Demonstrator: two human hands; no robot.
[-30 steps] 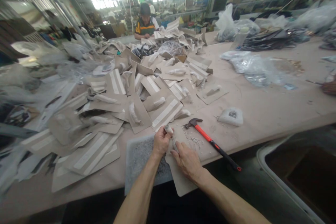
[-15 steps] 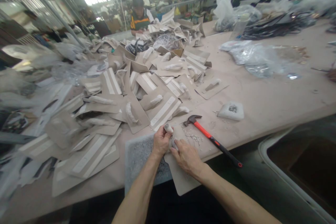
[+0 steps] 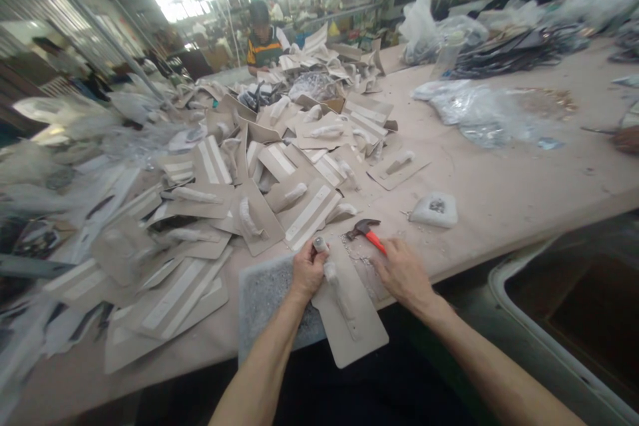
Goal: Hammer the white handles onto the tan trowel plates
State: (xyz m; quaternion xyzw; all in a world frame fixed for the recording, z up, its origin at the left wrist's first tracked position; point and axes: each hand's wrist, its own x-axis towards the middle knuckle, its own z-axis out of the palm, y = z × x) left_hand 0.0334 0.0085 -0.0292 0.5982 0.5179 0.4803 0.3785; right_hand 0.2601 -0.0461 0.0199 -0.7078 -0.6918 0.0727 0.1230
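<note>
My left hand (image 3: pixel 306 269) is closed around a short pale cylinder (image 3: pixel 320 244) with a grey round end facing up. It is at the upper left edge of a beige board (image 3: pixel 357 319), which has a plastic-wrapped handle (image 3: pixel 339 293) along its middle. The board's lower end juts over the table edge. To the right, my right hand (image 3: pixel 402 274) wraps over the handle of a claw hammer (image 3: pixel 372 234). The hammer's dark head and part of its red grip show; the rest of the handle is hidden by my hand and forearm.
A grey tray (image 3: pixel 248 306) of small metal bits stands under my left forearm. Tiny pieces lie scattered near the hammer. A white block (image 3: pixel 434 210) sits to the right. Many similar boards (image 3: pixel 309 213) are heaped left and ahead. A person (image 3: pixel 264 46) is behind the heap.
My right hand has left the board and moved right onto the hammer, uncovering the wrapped handle. My left hand keeps hold of the cylinder. The view has shifted slightly.
</note>
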